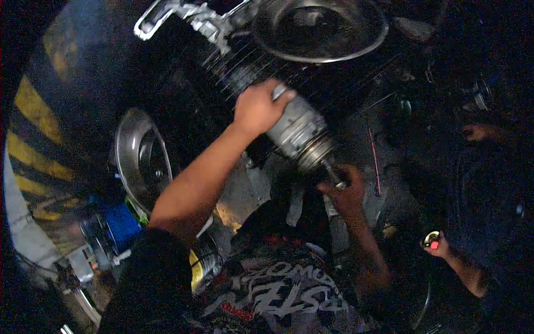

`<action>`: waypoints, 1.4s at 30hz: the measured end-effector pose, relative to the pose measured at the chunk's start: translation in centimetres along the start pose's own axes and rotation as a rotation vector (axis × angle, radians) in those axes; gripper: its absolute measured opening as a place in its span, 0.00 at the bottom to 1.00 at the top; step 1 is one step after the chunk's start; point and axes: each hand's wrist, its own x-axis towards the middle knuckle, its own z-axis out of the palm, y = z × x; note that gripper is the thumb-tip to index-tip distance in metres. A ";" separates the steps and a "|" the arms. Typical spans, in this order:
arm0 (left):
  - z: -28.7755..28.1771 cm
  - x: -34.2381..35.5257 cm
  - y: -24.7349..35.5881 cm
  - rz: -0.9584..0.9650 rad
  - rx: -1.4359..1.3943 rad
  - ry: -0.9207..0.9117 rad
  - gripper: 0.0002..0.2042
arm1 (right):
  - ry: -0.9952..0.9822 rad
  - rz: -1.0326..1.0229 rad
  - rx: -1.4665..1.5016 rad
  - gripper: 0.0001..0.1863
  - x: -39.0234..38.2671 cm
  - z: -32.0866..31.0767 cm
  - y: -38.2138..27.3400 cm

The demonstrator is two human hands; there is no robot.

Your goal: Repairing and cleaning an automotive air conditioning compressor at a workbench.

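My left hand [261, 106] is closed on a grey metal cylindrical housing [297, 128], held tilted over dark bars near the top middle. Its lower end has ringed metal bands and a thin steel shaft [332, 172] sticking out toward me. My right hand [342, 189] curls its fingers around the tip of that shaft, below the housing. A silvery metal fitting with a loop-shaped handle [208, 28] lies at the top, beyond the housing, beside a large dished metal pan [339, 47].
Another dished metal part [130, 147] stands at left, near a blue cylinder [119, 225] and a yellow-striped dark surface [39, 114]. A red rod [374, 161] lies right of centre. A co-worker's hands [475, 132] are at right, one holding a brass ring with a red piece [434, 242].
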 end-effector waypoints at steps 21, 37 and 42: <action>-1.9 2.2 -5.4 0.456 -0.067 -0.349 0.31 | 0.484 -0.183 -0.207 0.19 2.3 1.6 1.6; 2.2 5.8 -6.5 0.413 -0.049 -0.319 0.31 | 0.441 -0.213 -0.383 0.21 2.7 0.9 -2.0; 3.4 5.8 -6.9 0.348 -0.118 -0.420 0.31 | 0.381 -0.198 -0.522 0.24 3.0 -1.0 -4.3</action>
